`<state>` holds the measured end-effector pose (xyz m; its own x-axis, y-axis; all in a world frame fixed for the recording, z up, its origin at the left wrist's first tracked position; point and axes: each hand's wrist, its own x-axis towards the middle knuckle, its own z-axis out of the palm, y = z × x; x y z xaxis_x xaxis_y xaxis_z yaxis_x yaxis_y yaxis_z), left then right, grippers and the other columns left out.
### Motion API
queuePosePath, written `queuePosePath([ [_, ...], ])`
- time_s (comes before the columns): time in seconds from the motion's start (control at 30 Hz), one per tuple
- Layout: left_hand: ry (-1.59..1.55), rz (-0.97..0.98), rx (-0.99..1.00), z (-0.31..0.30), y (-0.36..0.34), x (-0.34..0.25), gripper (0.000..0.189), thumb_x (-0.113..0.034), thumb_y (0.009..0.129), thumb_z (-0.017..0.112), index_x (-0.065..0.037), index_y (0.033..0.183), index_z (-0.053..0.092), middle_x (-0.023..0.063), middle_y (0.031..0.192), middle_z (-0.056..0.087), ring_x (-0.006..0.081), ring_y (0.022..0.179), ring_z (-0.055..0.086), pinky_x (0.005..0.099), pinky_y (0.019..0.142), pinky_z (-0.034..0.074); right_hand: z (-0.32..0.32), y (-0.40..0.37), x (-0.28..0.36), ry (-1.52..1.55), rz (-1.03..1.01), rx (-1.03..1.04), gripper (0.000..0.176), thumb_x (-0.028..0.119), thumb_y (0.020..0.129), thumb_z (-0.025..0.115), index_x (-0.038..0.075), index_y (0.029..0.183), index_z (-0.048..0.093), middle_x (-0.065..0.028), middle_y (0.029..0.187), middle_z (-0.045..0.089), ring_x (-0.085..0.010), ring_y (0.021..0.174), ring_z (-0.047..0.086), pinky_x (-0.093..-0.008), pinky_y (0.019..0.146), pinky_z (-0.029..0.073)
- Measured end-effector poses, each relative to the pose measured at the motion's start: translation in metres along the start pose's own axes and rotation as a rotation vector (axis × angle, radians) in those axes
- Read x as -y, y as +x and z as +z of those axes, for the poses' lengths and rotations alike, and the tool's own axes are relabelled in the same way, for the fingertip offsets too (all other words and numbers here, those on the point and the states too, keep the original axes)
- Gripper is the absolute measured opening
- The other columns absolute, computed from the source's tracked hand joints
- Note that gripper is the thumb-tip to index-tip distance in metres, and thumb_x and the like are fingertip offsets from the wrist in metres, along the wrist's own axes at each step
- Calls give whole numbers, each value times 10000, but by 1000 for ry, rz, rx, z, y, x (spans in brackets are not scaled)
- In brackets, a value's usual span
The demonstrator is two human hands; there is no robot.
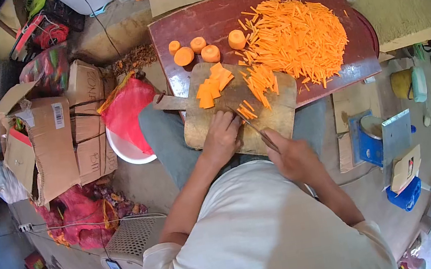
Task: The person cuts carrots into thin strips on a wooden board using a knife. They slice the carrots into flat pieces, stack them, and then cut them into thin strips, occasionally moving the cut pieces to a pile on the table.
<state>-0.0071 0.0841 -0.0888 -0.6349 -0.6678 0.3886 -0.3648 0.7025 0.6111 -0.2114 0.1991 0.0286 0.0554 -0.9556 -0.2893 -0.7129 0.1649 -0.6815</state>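
Note:
My right hand (292, 157) is closed round the handle of a knife (257, 129), its blade pointing away from me over a wooden cutting board (272, 123). Beside the blade my left hand (222, 136) presses down with curled fingers on carrot, which the hand mostly hides. Freshly cut carrot sticks (246, 110) lie just past the knife tip. Flat carrot slices (214, 85) rest in overlapping stacks at the board's upper left. A small heap of carrot strips (262, 83) sits at its upper right.
A large pile of carrot strips (296, 39) covers the right of the dark red table (219, 11). Several carrot chunks (184, 56) stand at its left. A white basin (128, 152) with a red mesh bag (130, 116), and cardboard boxes (53, 147), are to my left. A blue-sided device (370, 139) stands right.

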Motion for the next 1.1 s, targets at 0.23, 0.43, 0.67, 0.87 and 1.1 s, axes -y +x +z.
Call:
queuePosePath([
  [0.23,43,28,-19,2,1,0,381,35,727,776,62,1103,717,164,1043,585,376,975,578,466,848,508,4,11,-4,39,-41,-24,450,110,1013,661,74,1446,545,-288,1019,734,-521,931,710,-572,754,560],
  [0.43,59,22,-13,3,1,-1,341,33,736,764,64,1072,710,172,1009,581,375,948,577,469,832,500,11,15,-8,8,-24,-36,449,103,1007,663,57,1442,562,-308,962,720,-529,891,712,-571,723,557],
  [0.67,46,25,-46,-1,2,-6,349,36,706,761,63,1050,710,169,993,573,374,939,578,473,816,490,0,4,0,24,48,23,450,101,1010,665,41,1444,558,-309,947,720,-543,898,698,-575,726,554],
  [0.87,60,29,-39,-1,4,-4,361,34,695,761,62,1052,713,168,985,581,372,930,586,470,812,492,11,13,-8,63,-61,-59,444,108,1012,682,40,1431,552,-308,942,718,-550,898,694,-580,727,551],
  [1.1,73,3,-52,0,4,-9,333,39,707,754,54,1038,718,175,977,589,377,933,596,470,816,501,14,16,-11,44,-49,-59,435,149,1005,669,57,1417,565,-310,963,739,-524,905,731,-612,780,579],
])
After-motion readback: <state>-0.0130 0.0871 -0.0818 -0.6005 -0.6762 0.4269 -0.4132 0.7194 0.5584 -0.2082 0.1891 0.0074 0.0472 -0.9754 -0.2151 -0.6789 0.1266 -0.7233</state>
